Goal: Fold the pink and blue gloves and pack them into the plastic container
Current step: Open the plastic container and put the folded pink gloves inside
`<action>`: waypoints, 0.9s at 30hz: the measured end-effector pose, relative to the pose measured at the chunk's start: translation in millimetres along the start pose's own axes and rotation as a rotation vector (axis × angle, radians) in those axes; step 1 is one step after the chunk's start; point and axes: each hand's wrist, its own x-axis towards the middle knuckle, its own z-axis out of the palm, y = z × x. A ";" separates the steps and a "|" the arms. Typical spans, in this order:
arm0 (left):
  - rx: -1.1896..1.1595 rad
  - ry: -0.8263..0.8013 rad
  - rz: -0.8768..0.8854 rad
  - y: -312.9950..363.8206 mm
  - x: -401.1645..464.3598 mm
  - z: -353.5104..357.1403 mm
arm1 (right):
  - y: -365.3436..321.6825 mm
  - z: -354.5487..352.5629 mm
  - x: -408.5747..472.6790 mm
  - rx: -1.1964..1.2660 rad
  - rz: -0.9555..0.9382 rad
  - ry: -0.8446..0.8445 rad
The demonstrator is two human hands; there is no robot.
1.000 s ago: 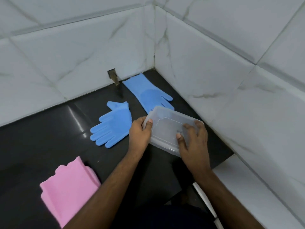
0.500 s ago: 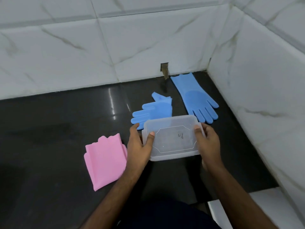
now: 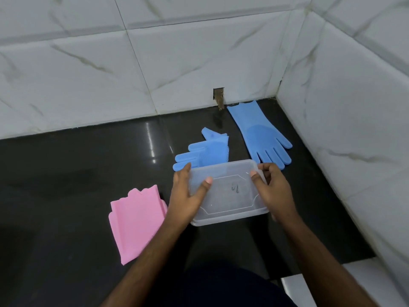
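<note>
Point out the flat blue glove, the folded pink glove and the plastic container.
flat blue glove (image 3: 257, 135), head view, palm.
folded pink glove (image 3: 137, 222), head view, middle of top layer.
plastic container (image 3: 230, 193), head view, lid centre.

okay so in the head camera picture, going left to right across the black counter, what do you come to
pink gloves → left hand → plastic container, held at both ends → right hand → flat blue glove by the right wall. The folded blue glove sits behind the container, so it is left out.

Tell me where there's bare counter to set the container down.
Bare counter runs left of the folded blue glove and behind the pink gloves. Crowded by the corner: flat blue glove, container, both hands.
</note>
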 end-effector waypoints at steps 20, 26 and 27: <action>-0.399 0.156 -0.181 5.9 19.0 3.6 | -22.1 0.1 17.9 0.448 0.245 -0.083; -0.365 0.268 -0.114 12.6 31.8 -2.9 | -29.9 24.2 19.4 0.298 0.057 -0.003; -0.362 0.273 -0.097 14.4 33.9 -4.8 | -30.6 27.7 21.3 0.257 0.029 0.042</action>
